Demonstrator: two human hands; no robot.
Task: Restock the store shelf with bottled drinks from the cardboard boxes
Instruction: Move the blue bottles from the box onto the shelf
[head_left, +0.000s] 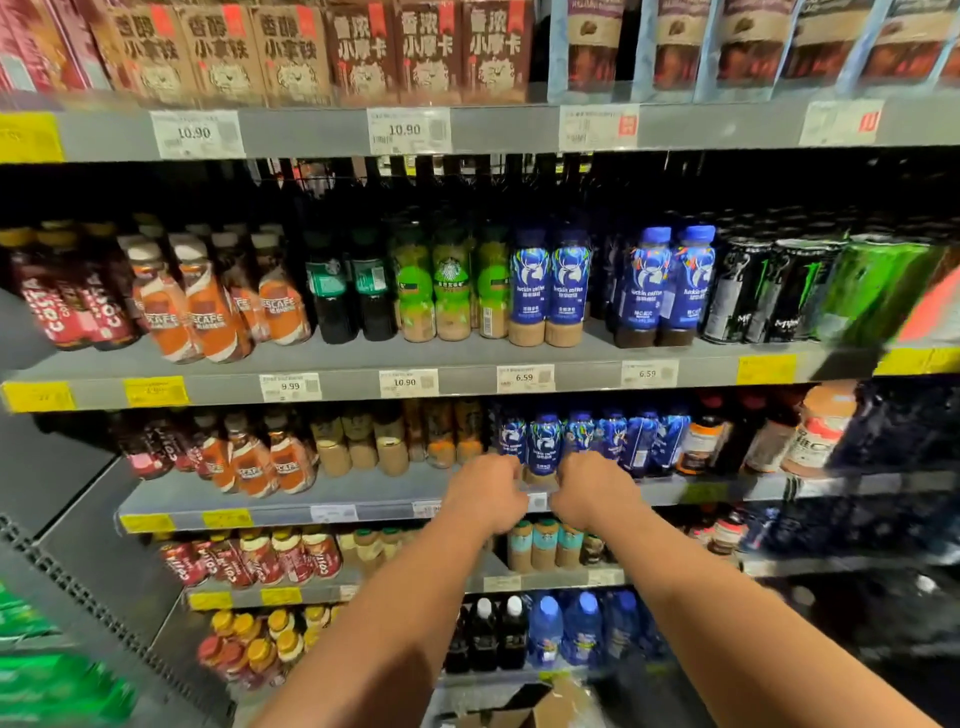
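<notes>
Blue luckin coffee bottles (544, 447) stand in a row at the front of the third shelf (363, 512). Both my arms reach out to that row. My left hand (488, 493) has its fingers curled round the base of a blue bottle at the row's left end. My right hand (592, 493) grips the base of a blue bottle just right of the middle one. The fingertips of both hands are hidden behind the knuckles. An open cardboard box (524, 712) shows at the bottom edge, below my arms.
The shelf above (467, 382) holds Costa, Nescafe, Starbucks, more blue luckin bottles (550, 291) and Monster cans (753, 291). Brown coffee bottles (363, 447) stand left of my hands, and dark bottles to the right. Lower shelves carry more bottles. Green packs sit at the lower left.
</notes>
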